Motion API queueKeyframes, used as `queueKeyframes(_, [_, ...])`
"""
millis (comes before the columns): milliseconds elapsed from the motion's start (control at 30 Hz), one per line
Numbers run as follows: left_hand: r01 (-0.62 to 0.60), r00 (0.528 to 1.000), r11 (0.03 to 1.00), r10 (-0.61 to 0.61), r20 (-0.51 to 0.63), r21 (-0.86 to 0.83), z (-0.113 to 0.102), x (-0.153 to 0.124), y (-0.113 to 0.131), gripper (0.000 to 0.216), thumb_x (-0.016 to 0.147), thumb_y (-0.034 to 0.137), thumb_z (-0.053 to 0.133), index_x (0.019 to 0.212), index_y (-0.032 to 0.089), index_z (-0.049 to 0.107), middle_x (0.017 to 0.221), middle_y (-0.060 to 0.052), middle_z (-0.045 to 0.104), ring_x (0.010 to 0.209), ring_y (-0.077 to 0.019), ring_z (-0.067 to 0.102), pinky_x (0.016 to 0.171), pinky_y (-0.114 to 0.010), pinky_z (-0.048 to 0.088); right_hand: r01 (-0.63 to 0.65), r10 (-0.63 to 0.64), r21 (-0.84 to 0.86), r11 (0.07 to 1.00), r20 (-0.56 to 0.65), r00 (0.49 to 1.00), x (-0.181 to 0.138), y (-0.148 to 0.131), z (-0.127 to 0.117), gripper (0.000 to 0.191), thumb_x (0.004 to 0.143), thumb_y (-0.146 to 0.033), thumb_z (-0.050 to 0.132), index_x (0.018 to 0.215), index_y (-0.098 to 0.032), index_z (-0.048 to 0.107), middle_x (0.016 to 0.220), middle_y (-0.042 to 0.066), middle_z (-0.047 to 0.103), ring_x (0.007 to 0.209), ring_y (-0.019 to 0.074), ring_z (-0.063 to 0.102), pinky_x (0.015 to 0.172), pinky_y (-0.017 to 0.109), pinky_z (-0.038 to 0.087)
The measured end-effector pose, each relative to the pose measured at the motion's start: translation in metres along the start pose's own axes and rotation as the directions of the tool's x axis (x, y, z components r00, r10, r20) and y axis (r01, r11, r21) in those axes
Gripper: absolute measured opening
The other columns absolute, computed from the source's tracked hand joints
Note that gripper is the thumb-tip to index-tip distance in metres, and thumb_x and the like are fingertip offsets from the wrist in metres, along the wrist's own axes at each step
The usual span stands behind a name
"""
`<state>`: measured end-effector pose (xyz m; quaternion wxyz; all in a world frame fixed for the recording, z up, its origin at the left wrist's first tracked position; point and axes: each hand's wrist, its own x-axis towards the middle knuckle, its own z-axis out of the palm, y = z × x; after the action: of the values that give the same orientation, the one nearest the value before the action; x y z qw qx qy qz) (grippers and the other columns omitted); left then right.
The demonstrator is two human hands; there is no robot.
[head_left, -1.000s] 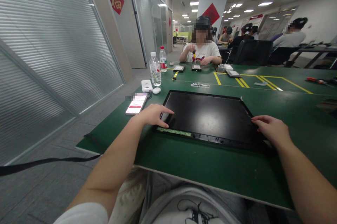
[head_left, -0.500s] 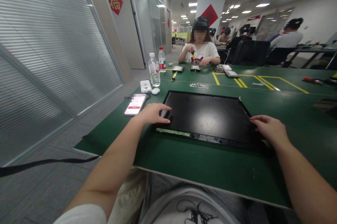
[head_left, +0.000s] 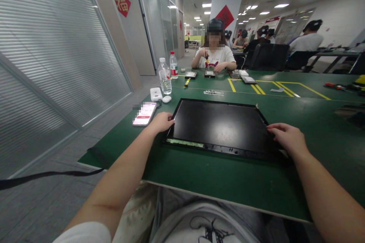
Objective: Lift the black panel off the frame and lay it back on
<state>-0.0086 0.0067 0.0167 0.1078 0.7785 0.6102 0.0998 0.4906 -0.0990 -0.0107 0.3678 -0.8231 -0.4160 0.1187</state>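
Head view: shows panel [head_left: 216, 119] flat on table [head_left: 222, 182], with left hand [head_left: 162, 122] and right hand [head_left: 291, 138] well apart, seemingly pinching opposite side edges. Has green strip [head_left: 185, 143] already bare along near edge; looks not yet lifted; cannot tell whether loosened.

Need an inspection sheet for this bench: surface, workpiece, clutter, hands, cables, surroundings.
Surface: green table marked with yellow lines.
Workpiece: framed black panel lying on the table; green strip along part of its near edge.
Clutter: lit phone, white device, white-capped bottle, red-capped bottle.
Left hand: fingertips at panel's left edge; grip unclear.
Right hand: fingertips at right edge; grip unclear.
Cables: short dark cord beside phone; black strap at lower left.
Surroundings: co-worker opposite with yellow-handled tool; others seated farther back.
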Motion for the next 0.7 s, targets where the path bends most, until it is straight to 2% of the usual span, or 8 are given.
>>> queueKeyframes(100, [0.002, 1.0, 1.0, -0.002, -0.025, -0.003, 0.0017, -0.0001, 0.0016, 0.023, 0.089, 0.029, 0.069, 0.099, 0.021, 0.087, 0.099, -0.01, 0.086, 0.096, -0.03, 0.08, 0.081, -0.032, 0.057, 0.004, -0.004, -0.012, 1.0, -0.006, 1.0, 0.0028, 0.0036, 0.0024, 0.02, 0.072, -0.039, 0.069, 0.083, -0.029, 0.082, 0.062, 0.003, 0.07, 0.066, 0.0274, 0.069, 0.079, 0.045, 0.057])
queueKeyframes(233, [0.008, 1.0, 1.0, -0.008, -0.021, -0.018, 0.0006, -0.001, 0.0037, 0.022, 0.087, 0.026, 0.067, 0.096, 0.021, 0.087, 0.087, -0.009, 0.084, 0.09, -0.0292, 0.079, 0.079, -0.032, 0.057, 0.004, -0.004, 0.0, 1.0, -0.024, 1.0, 0.0013, 0.0019, 0.0042, 0.021, 0.073, -0.039, 0.068, 0.084, -0.027, 0.082, 0.07, 0.004, 0.073, 0.069, 0.0265, 0.069, 0.08, 0.044, 0.057])
queueKeyframes(467, [0.052, 0.999, 0.996, -0.052, 0.011, -0.069, -0.0012, -0.0022, 0.0076, 0.031, 0.089, 0.022, 0.064, 0.109, 0.016, 0.087, 0.1, -0.013, 0.086, 0.096, -0.0314, 0.081, 0.086, -0.034, 0.059, -0.011, 0.011, 0.026, 1.0, -0.01, 1.0, -0.0013, -0.0029, 0.0019, 0.02, 0.072, -0.038, 0.069, 0.083, -0.027, 0.081, 0.072, 0.003, 0.074, 0.066, 0.0246, 0.066, 0.082, 0.043, 0.057])
queueKeyframes(700, [0.066, 0.997, 0.995, -0.069, -0.025, -0.078, 0.0017, -0.0003, 0.0035, 0.031, 0.088, 0.021, 0.07, 0.114, 0.018, 0.085, 0.109, -0.014, 0.087, 0.103, -0.0314, 0.081, 0.091, -0.034, 0.061, 0.055, -0.052, -0.06, 0.997, 0.043, 0.998, 0.0022, -0.0001, -0.001, 0.018, 0.072, -0.038, 0.067, 0.081, -0.028, 0.08, 0.067, 0.003, 0.072, 0.067, 0.0262, 0.069, 0.083, 0.045, 0.058])
